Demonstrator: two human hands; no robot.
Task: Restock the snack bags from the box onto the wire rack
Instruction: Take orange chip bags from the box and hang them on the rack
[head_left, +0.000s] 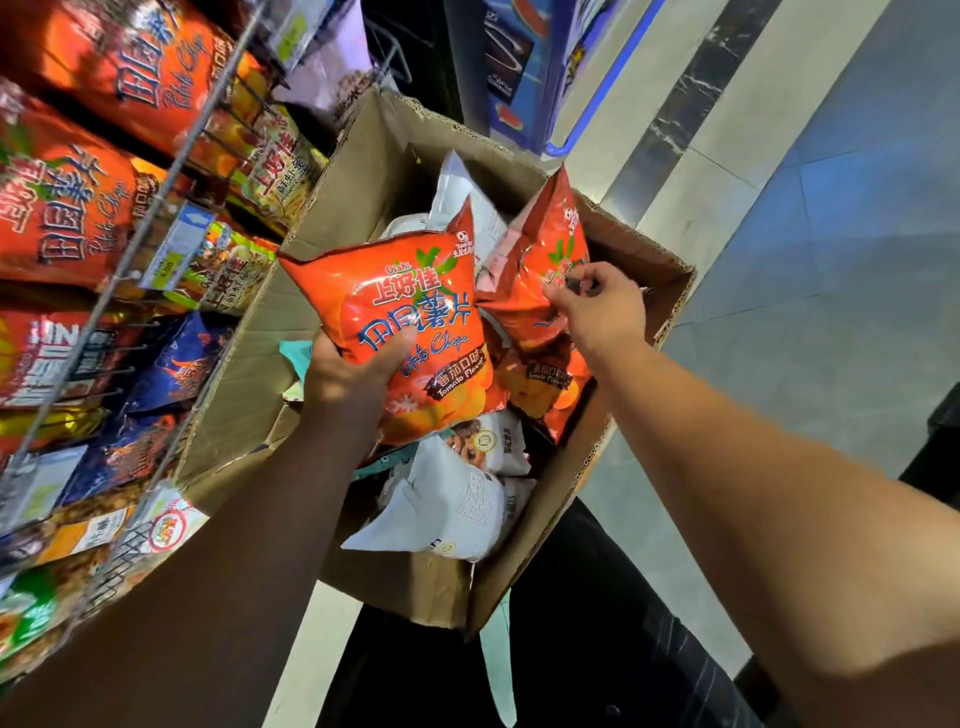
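Forearms (779, 493) enter from below; left hand (353, 364) grips one orange bag (415, 312), right hand (597, 306) pinches a second orange bag (550, 249) over the box (363, 171); white bags (452, 509) remain inside.

Orange-red chip bags (410, 332), brown cardboard box (363, 197), white bags (452, 509)

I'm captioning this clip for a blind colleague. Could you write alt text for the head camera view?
A person's left hand grips an orange tomato chip bag while the right hand pinches a second orange bag, both above an open cardboard box that holds white snack bags. A wire rack stocked with snack bags stands at the left.
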